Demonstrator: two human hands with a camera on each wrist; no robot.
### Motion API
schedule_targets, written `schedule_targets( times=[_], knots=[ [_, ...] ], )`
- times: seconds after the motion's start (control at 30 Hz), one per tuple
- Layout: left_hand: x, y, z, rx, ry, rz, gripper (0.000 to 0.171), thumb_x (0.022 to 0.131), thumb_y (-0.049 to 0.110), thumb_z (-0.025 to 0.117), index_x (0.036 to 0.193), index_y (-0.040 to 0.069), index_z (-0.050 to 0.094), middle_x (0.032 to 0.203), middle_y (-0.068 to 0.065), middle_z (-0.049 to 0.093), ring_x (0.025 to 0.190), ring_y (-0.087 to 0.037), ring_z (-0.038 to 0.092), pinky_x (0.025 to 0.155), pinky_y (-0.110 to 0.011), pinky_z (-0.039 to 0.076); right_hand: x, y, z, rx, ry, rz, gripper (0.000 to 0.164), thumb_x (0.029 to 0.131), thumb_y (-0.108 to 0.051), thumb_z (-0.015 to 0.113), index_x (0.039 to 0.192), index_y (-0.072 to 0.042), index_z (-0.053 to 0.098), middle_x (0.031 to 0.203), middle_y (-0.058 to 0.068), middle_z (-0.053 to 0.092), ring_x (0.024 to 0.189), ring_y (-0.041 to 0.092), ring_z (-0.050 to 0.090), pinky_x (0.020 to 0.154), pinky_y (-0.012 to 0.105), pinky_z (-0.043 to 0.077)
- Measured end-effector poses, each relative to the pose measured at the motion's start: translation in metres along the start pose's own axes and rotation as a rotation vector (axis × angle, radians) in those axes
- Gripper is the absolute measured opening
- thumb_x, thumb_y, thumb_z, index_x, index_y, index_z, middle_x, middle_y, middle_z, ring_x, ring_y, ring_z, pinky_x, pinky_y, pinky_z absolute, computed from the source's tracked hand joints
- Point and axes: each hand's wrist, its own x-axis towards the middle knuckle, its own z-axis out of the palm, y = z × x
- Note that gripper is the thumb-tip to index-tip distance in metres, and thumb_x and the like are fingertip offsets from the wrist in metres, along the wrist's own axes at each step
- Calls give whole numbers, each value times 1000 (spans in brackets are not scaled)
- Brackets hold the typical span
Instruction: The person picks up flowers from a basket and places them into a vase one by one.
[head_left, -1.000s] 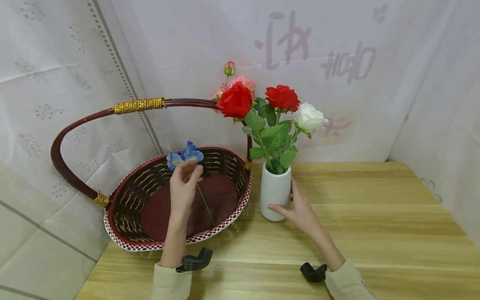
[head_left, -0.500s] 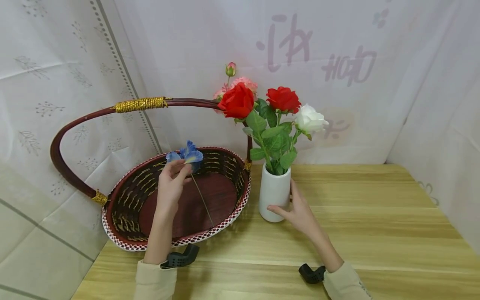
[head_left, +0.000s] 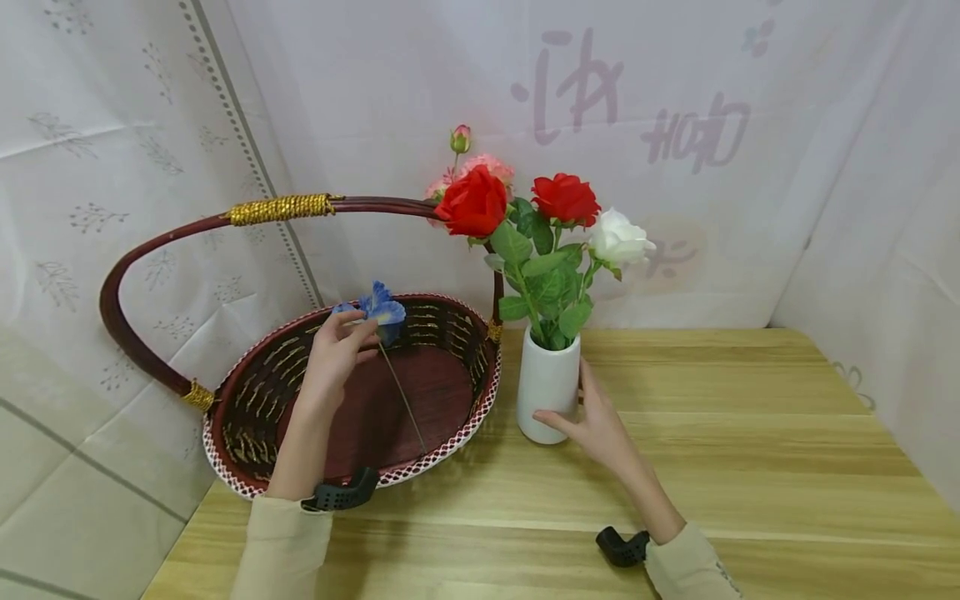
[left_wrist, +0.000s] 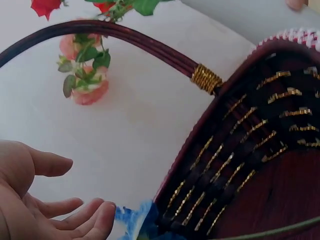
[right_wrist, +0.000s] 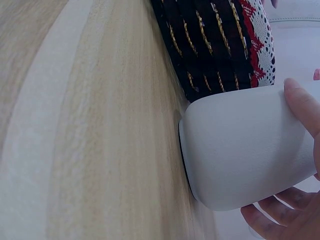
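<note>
A blue artificial flower (head_left: 384, 307) leans in the dark red woven basket (head_left: 483, 398), its thin stem (head_left: 402, 392) slanting down to the near rim. My left hand (head_left: 332, 358) is at the flower's head; in the left wrist view its thumb and fingers are spread apart, fingertips close to the blue petals (left_wrist: 137, 220). Whether they touch is unclear. My right hand (head_left: 600, 423) holds a white vase (head_left: 547, 387) from the right, thumb in front and fingers behind. The vase stands upright on the table with red roses (head_left: 566, 199) and a white rose (head_left: 621, 237) in it.
The basket's tall handle (head_left: 281, 210) arches above it, wrapped in gold cord. Pink flowers (head_left: 491, 169) show behind the red rose at left. A patterned white curtain (head_left: 675, 67) closes off the back of the wooden table (head_left: 750, 433).
My left hand has moved left and its fingers have come off the blue flower, which stays leaning in the basket. The right hand and vase are nearly unmoved.
</note>
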Motion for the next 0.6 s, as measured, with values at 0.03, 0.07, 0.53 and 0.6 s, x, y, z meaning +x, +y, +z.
schedule_targets(
  times=[0.03, 0.07, 0.53, 0.6],
  knots=[
    [2, 0, -1, 5, -4, -5, 62, 106, 33, 52, 156, 2, 30, 148, -23, 43, 131, -37, 50, 106, -41, 48, 0, 0, 0, 4, 1, -4, 107, 84, -33, 85, 162, -14, 14, 156, 15, 37, 135, 34, 46, 103, 56, 47],
    [4, 0, -1, 10, -5, -11, 62, 107, 33, 52, 156, 1, 29, 148, -23, 42, 131, -38, 50, 105, -39, 49, 0, 0, -1, 6, 0, -5, 107, 84, -33, 85, 162, -15, 14, 156, 15, 37, 135, 34, 47, 103, 55, 47],
    [29, -11, -4, 94, -64, -66, 69, 108, 29, 49, 157, -4, 13, 150, -30, 39, 129, -42, 49, 80, -21, 55, 0, 0, 0, 10, -1, -1, 108, 83, -32, 86, 162, -15, 15, 154, 15, 39, 133, 33, 48, 102, 55, 48],
    [32, -15, -4, 105, -70, -83, 68, 108, 27, 49, 155, -5, 14, 149, -31, 39, 127, -41, 50, 79, -22, 56, 0, 0, 0, 11, -2, -1, 108, 83, -32, 86, 162, -14, 15, 154, 15, 39, 133, 33, 48, 101, 55, 48]
  ],
)
